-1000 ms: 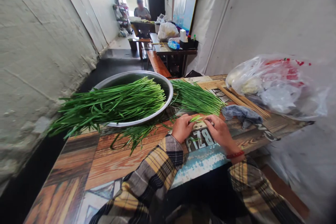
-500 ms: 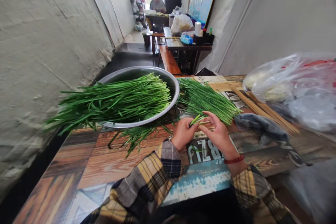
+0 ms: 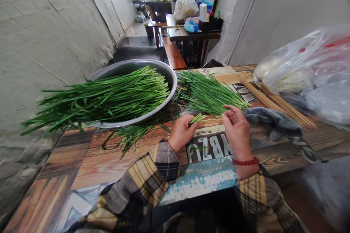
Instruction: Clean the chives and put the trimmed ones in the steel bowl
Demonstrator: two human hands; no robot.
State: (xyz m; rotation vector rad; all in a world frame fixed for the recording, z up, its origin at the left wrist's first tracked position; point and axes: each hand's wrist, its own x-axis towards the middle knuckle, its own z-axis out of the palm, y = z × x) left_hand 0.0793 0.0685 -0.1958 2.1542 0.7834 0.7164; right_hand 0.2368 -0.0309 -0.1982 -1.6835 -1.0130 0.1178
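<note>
Because left fingers (image 3: pixel 187 119) clasp stalks (image 3: pixel 195 119), pale ends (image 3: pixel 201 116) jut free, seemingly for access; right fingers (image 3: pixel 234 110) curl near pile (image 3: pixel 210 93), grip unclear.

The basin (image 3: pixel 170 76) is showing smooth, softly shining metal; the surface (image 3: pixel 105 164) is wearing a slick, wood-look finish. The stalks (image 3: pixel 212 93) are looking smooth, the clear plastic bag (image 3: pixel 298 63) is gleaming, the rag (image 3: pixel 273 118) is looking matt and fuzzy.

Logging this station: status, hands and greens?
Left hand gripping some stems. Right hand at edge of green pile, contact unclear. Grey cloth close by.
</note>
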